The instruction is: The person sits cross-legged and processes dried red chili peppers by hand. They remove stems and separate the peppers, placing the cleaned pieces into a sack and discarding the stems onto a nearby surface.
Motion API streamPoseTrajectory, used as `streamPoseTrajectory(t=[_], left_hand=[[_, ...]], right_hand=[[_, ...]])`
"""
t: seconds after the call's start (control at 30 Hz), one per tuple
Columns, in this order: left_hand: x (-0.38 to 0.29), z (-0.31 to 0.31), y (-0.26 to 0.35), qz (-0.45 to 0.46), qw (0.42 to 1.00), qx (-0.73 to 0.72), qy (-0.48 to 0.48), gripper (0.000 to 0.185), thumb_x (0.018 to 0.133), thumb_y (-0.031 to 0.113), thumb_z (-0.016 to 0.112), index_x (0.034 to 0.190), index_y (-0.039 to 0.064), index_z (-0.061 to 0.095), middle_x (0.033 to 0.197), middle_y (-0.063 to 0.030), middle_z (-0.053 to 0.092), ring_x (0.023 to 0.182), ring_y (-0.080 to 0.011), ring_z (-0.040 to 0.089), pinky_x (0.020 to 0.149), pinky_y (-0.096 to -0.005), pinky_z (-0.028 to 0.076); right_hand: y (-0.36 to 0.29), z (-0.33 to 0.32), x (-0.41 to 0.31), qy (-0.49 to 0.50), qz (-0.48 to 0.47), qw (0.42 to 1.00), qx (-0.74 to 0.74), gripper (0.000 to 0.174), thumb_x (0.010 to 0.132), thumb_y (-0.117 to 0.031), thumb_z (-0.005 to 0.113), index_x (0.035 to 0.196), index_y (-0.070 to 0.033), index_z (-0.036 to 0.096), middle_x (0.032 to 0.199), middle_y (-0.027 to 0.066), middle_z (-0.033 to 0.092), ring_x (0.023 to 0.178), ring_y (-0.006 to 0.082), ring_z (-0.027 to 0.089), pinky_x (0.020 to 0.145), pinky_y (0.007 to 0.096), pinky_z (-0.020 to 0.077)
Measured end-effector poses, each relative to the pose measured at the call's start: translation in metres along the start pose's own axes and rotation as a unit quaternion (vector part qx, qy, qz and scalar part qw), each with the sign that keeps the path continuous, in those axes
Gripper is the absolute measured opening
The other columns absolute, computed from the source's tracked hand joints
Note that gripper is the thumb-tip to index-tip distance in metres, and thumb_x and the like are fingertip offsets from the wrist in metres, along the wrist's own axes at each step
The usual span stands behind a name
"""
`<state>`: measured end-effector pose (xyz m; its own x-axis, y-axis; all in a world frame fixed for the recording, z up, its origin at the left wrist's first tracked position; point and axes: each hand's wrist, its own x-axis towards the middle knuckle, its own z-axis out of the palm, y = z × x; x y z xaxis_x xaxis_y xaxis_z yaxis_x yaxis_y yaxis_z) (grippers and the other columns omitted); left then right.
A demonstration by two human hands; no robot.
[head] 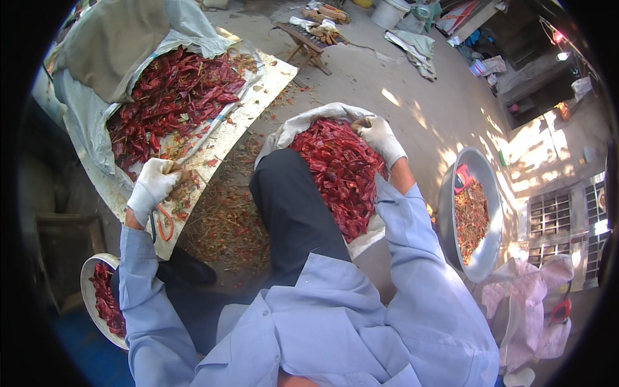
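Observation:
My left hand (pixel 157 186), in a white work glove with brownish fingertips, is over the near edge of a pale board (pixel 232 130); its fingers are bent, and whether they pinch anything is unclear. Beyond it, dried red chili peppers (pixel 184 96) spill from an open woven sack (pixel 198 36) lying on the board. My right hand (pixel 379 138), gloved alike, is at the upper right rim of a white woven sack (pixel 290 126) full of red chili peppers (pixel 338 169). Its fingers are curled at the rim, and what lies between them is hidden. An orange-and-dark cord (pixel 166 225) lies beneath my left wrist.
Stems and chili scraps (pixel 232 217) litter the floor between board and sack. A metal basin (pixel 493 213) with scraps and a red object (pixel 463 178) stands right. A bucket (pixel 92 290) of chilies is lower left. Gloves lie on a small wooden stool (pixel 302 38) at the top; pink sacks (pixel 522 309) lie lower right.

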<state>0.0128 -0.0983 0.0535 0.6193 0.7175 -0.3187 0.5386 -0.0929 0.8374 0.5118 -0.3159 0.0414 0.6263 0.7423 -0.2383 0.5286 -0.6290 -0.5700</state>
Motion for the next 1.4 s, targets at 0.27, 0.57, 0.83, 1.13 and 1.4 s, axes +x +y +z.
streamPoseTrajectory(t=[0.27,0.57,0.83,1.13,1.4], left_hand=[[-0.008,-0.006,-0.013,0.052,0.983,0.167,0.052,0.019,0.089,0.011,0.073,0.083,-0.006,0.067,0.058,-0.0124,0.050,0.055,-0.0111,0.047,0.053,-0.0371,0.043],[-0.011,-0.005,-0.015,0.050,0.966,0.249,0.042,0.024,0.086,0.020,0.072,0.091,-0.003,0.072,0.072,-0.0263,0.062,0.061,-0.0349,0.063,0.062,-0.0417,0.050],[-0.002,0.004,-0.021,0.095,0.956,0.275,0.026,0.025,0.087,0.014,0.072,0.076,-0.005,0.060,0.062,-0.0216,0.045,0.055,-0.0189,0.042,0.056,-0.0403,0.042],[0.003,0.010,-0.024,0.053,0.959,0.279,0.018,0.019,0.085,0.013,0.072,0.090,-0.006,0.071,0.066,-0.0248,0.051,0.055,-0.0239,0.047,0.058,-0.0396,0.044],[0.022,0.026,-0.006,0.033,0.972,0.231,-0.003,0.017,0.086,0.010,0.072,0.094,-0.005,0.074,0.067,-0.0243,0.058,0.057,-0.0187,0.055,0.059,-0.0388,0.046]], right_hand=[[0.047,0.060,0.034,0.009,-0.040,0.981,-0.189,0.055,0.083,-0.034,0.076,0.128,-0.004,0.067,0.122,0.0256,0.070,0.116,0.0391,0.067,0.102,0.0424,0.0514],[0.107,0.125,-0.033,-0.184,0.036,0.927,-0.325,0.065,0.075,-0.040,0.084,0.127,-0.006,0.065,0.114,0.0226,0.072,0.112,0.0393,0.068,0.097,0.0455,0.0535],[0.105,0.144,-0.064,-0.123,-0.013,0.941,-0.314,0.074,0.080,-0.039,0.079,0.143,-0.010,0.053,0.149,0.0183,0.050,0.125,0.0396,0.061,0.103,0.0502,0.0521],[0.156,0.115,-0.018,-0.146,0.138,0.925,-0.323,0.069,0.086,-0.018,0.065,0.152,-0.018,0.047,0.155,0.0149,0.047,0.129,0.0332,0.060,0.107,0.0525,0.0454],[0.157,0.029,-0.019,0.061,0.053,0.990,-0.116,0.041,0.087,-0.025,0.076,0.122,-0.005,0.072,0.111,0.0207,0.074,0.109,0.0362,0.069,0.095,0.0410,0.0535]])
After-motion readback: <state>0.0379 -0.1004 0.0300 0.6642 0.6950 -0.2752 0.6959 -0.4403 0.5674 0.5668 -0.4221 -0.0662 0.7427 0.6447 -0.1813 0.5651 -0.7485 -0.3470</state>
